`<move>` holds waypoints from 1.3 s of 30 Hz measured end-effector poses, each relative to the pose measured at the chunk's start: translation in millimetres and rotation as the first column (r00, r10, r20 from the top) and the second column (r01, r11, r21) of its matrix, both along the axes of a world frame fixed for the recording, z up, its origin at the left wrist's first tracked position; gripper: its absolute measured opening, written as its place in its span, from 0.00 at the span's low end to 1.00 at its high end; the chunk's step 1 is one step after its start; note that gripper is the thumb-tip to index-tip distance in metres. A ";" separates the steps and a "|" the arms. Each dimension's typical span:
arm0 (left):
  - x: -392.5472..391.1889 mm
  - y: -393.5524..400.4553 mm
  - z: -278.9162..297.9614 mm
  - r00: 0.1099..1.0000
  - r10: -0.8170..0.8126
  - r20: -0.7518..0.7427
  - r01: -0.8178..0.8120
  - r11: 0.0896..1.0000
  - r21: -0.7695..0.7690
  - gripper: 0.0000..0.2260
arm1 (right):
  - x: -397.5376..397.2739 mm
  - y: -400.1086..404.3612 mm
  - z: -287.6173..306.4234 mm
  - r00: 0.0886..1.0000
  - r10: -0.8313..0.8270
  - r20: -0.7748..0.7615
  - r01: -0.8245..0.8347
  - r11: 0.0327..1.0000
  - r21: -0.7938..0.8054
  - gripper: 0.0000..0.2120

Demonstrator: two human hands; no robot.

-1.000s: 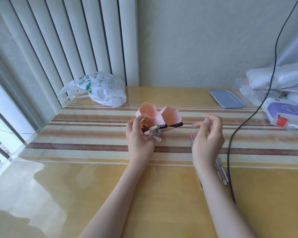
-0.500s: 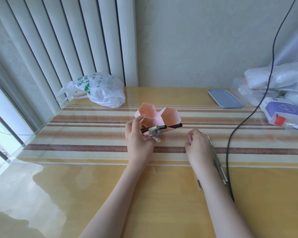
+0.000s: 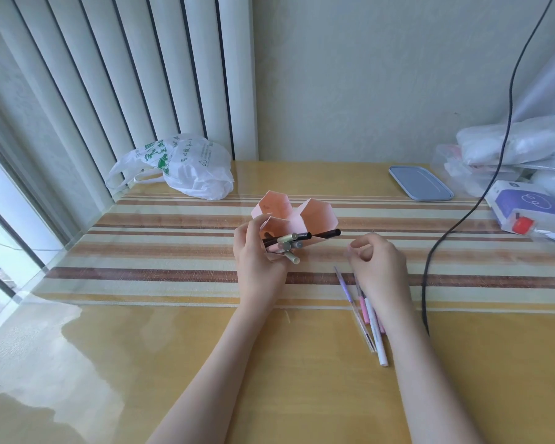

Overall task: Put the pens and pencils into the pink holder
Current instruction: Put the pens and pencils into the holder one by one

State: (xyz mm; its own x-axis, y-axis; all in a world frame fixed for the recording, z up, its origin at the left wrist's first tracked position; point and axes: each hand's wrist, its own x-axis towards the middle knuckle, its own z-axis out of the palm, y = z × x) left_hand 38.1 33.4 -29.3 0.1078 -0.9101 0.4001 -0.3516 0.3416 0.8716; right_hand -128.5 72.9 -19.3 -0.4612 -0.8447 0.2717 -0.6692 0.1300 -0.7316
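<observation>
Left hand (image 3: 258,261) grips the pink holder (image 3: 297,216), tilted on the table (image 3: 173,363), several pens (image 3: 290,245) protruding from its front compartment. Right hand (image 3: 377,267), fingers curled, holds nothing discernible; remaining pens (image 3: 370,318) lie beside it. Plastic bag (image 3: 186,168) bears green print, illegible.

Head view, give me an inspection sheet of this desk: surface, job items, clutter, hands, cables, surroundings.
Surface: glossy yellow table with a striped runner.
Job's things: pink holder, tilted, several pens in its near compartment; loose pens lying on the table beside the right forearm.
Clutter: white plastic bag, blue-grey lid, purple box, white packages.
Hands: left hand grips the holder; right hand curled; contents cannot be told.
Cables: black cable across the table's right side.
Surroundings: vertical blinds, plain wall.
</observation>
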 end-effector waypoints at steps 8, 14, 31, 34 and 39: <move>0.0 -0.9 -0.3 1.000 -0.002 0.000 0.002 1.000 0.009 0.30 | 2.9 9.8 6.5 0.990 0.141 -0.027 -0.127 0.946 0.297 0.10; -0.5 0.1 0.8 1.000 -0.006 -0.006 0.007 1.000 0.013 0.30 | 10.2 11.4 8.1 0.976 0.124 -0.180 -0.048 0.925 0.377 0.22; 0.1 0.5 0.6 1.000 -0.011 -0.001 0.011 1.000 0.010 0.30 | 10.3 0.8 -1.3 0.990 0.028 -0.136 0.030 0.913 0.408 0.17; -0.2 1.0 0.8 1.000 -0.015 0.000 0.015 1.000 0.007 0.30 | 10.7 0.6 -2.5 0.987 0.048 -0.156 0.010 0.936 0.352 0.09; -0.4 -0.4 -0.2 1.000 -0.009 0.001 0.009 1.000 0.009 0.30 | 9.9 2.7 -3.8 0.998 0.011 -0.060 0.006 0.960 0.280 0.17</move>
State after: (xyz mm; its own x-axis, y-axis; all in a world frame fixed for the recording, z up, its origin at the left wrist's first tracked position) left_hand 37.7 33.0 -29.5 0.0997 -0.9146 0.3918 -0.3493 0.3366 0.8745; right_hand -118.5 75.6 -23.0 -0.4493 -0.8919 0.0509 -0.7112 0.3226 -0.6247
